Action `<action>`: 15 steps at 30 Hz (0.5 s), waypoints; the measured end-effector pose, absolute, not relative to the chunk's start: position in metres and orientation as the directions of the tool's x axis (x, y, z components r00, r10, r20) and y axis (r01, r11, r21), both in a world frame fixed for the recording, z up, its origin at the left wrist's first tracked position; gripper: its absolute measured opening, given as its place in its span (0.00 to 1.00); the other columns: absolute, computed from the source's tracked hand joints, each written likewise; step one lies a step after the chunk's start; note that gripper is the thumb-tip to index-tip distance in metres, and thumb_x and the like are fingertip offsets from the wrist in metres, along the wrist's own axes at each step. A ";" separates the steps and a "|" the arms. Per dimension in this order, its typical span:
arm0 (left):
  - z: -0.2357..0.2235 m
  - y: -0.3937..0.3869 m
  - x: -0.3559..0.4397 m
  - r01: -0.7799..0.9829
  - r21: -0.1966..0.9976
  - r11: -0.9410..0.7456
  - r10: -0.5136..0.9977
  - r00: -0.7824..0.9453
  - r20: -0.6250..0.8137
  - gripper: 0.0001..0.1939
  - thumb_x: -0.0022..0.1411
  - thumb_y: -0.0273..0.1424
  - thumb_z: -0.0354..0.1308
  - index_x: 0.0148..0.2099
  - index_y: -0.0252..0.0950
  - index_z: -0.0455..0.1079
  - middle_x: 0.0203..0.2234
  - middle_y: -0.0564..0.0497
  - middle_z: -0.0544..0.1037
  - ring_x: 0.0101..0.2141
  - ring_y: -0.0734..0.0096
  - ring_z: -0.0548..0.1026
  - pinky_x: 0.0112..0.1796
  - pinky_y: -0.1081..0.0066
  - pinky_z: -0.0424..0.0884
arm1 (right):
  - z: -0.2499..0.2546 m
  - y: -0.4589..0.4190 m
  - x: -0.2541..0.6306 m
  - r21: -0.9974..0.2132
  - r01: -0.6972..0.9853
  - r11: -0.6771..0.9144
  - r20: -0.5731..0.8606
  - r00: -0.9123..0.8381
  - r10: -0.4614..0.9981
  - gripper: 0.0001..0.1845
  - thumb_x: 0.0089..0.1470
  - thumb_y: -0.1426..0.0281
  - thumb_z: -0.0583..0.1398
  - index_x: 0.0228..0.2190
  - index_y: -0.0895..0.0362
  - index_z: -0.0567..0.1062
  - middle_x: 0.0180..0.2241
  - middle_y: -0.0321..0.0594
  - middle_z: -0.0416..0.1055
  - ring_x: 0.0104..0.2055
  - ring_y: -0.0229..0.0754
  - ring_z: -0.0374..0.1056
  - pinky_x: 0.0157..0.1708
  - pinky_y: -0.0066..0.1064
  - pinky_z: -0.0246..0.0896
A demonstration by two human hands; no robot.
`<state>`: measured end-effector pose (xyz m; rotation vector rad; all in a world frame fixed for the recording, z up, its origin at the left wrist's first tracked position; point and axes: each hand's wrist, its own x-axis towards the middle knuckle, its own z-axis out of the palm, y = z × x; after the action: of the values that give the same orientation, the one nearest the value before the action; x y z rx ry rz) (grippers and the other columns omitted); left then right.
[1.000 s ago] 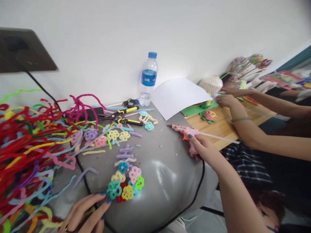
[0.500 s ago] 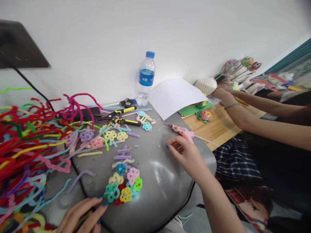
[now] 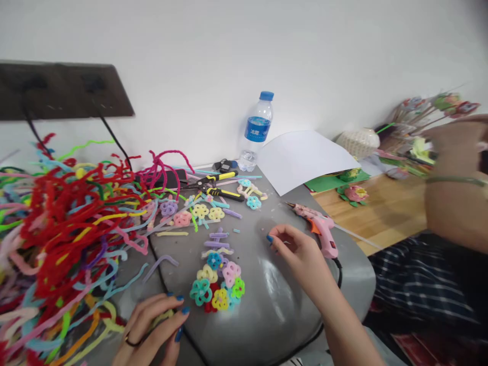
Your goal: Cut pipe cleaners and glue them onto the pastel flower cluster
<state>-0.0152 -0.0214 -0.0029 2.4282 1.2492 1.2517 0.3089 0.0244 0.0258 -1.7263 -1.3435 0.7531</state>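
A cluster of pipe-cleaner flowers (image 3: 220, 299) in teal, yellow, pink, green and blue lies on the grey table, with purple strips at its top end. Just left of it rests my left hand (image 3: 156, 328), fingers stretched out and apart. A yellowish strip shows under those fingers. My right hand (image 3: 295, 249) is right of the cluster, low over the tabletop, its thumb and forefinger closed together. Whatever is between these fingertips, if anything, is too small to make out. Beyond that hand lies a pink glue gun (image 3: 318, 226), untouched, nozzle towards the wall.
A tangled heap of pipe cleaners (image 3: 87, 213) covers the left side. Yellow-and-black pliers (image 3: 224, 193), loose flowers (image 3: 200, 211), a water bottle (image 3: 258, 127) and white paper (image 3: 305, 155) lie or stand behind. Black cords cross the table. At right is another person's arm (image 3: 453, 188).
The view has turned left, so everything sits further right in it. My right hand has come away from the glue gun, which now shows whole. The other person's arm has shifted.
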 end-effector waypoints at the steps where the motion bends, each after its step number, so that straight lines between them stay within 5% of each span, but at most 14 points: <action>1: 0.001 -0.022 -0.016 0.608 0.446 -0.657 0.716 0.317 0.622 0.17 0.63 0.16 0.55 0.45 0.42 0.78 0.38 0.49 0.82 0.42 0.67 0.80 0.44 0.70 0.78 | 0.029 0.022 0.304 -0.907 0.406 -0.114 -0.011 0.247 0.969 0.13 0.56 0.58 0.62 0.32 0.54 0.75 0.28 0.39 0.75 0.28 0.42 0.70 0.29 0.32 0.66; 8: 0.036 -0.023 -0.004 0.590 0.402 -0.701 0.665 0.335 0.667 0.12 0.65 0.19 0.58 0.42 0.41 0.76 0.34 0.51 0.80 0.36 0.70 0.79 0.38 0.73 0.77 | 0.050 -0.003 0.259 -0.994 0.064 -0.091 -0.092 -0.005 0.996 0.13 0.52 0.62 0.69 0.36 0.54 0.75 0.31 0.38 0.76 0.32 0.40 0.75 0.32 0.29 0.73; 15: 0.048 -0.020 0.027 0.441 0.546 -0.712 0.699 0.373 0.611 0.09 0.73 0.25 0.56 0.41 0.39 0.76 0.28 0.54 0.74 0.29 0.76 0.73 0.33 0.79 0.73 | 0.057 -0.026 0.228 -0.994 0.107 -0.028 -0.055 -0.256 0.965 0.09 0.56 0.71 0.63 0.41 0.52 0.74 0.33 0.38 0.80 0.34 0.40 0.78 0.34 0.28 0.73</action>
<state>0.0272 -0.0201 0.0480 2.3461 1.0062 1.2591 0.2278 -0.0257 0.0567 -1.1816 -1.4594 1.3829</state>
